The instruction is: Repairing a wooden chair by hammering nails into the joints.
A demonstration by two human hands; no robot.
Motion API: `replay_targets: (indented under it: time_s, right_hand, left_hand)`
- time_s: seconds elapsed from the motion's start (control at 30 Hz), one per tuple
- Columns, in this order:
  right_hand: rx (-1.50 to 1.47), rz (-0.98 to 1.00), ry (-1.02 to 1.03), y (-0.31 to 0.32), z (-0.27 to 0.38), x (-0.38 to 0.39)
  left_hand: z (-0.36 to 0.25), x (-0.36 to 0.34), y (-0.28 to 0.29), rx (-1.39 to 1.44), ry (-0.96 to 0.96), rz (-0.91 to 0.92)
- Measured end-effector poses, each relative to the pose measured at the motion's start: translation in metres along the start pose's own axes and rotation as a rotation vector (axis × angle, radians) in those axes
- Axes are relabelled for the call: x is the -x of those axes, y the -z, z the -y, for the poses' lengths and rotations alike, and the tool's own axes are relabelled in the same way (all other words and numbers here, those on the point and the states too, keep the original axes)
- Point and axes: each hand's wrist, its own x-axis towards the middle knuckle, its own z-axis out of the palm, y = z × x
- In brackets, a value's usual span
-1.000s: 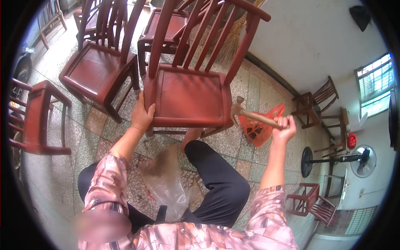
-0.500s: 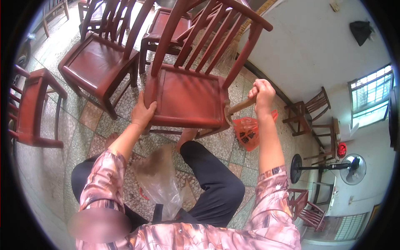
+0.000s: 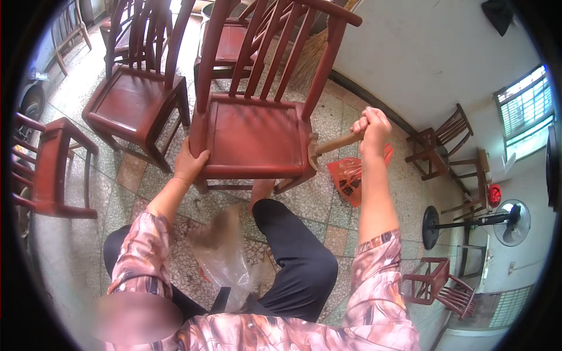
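Note:
A red wooden chair (image 3: 249, 137) with a slatted back stands in front of me. My left hand (image 3: 190, 161) grips the left side of its seat, thumb near the front corner. My right hand (image 3: 373, 128) is closed on the wooden handle of a hammer (image 3: 338, 141), whose head rests at the right edge of the seat. An orange plastic bag (image 3: 348, 182) lies on the floor beneath the hammer. A clear plastic bag (image 3: 234, 272) with brownish, indistinct contents lies between my legs, and my bare foot is by the chair's front.
Red chairs stand at left (image 3: 126, 102), behind (image 3: 231, 44) and on their side at far left (image 3: 50, 169). At right are more chairs (image 3: 427, 152), a standing fan (image 3: 512, 222) and a window (image 3: 521, 111). A straw broom (image 3: 313, 64) leans by the wall.
My right hand has swung upward and left with the hammer, bringing its head against the seat's right edge. My left hand stays on the seat; the whole view has shifted slightly.

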Motion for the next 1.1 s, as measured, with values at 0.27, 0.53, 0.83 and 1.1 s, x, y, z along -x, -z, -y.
replay_targets:
  time_s: [0.27,0.53,0.83,1.1]
  right_hand:
    - [0.012,0.027,0.019,-0.013,-0.006,-0.017]
    - [0.131,0.08,-0.018,-0.051,-0.011,-0.058]
    - [0.02,0.281,0.151,-0.023,-0.018,0.049]
    - [-0.148,-0.012,-0.042,0.049,0.016,0.117]
  left_hand:
    - [-0.002,0.0,0.003,-0.003,-0.007,-0.011]
    - [-0.002,-0.008,0.004,0.057,-0.04,-0.043]
    - [-0.01,0.002,-0.004,-0.068,0.074,0.014]
    - [-0.024,0.029,0.016,-0.196,0.06,0.154]
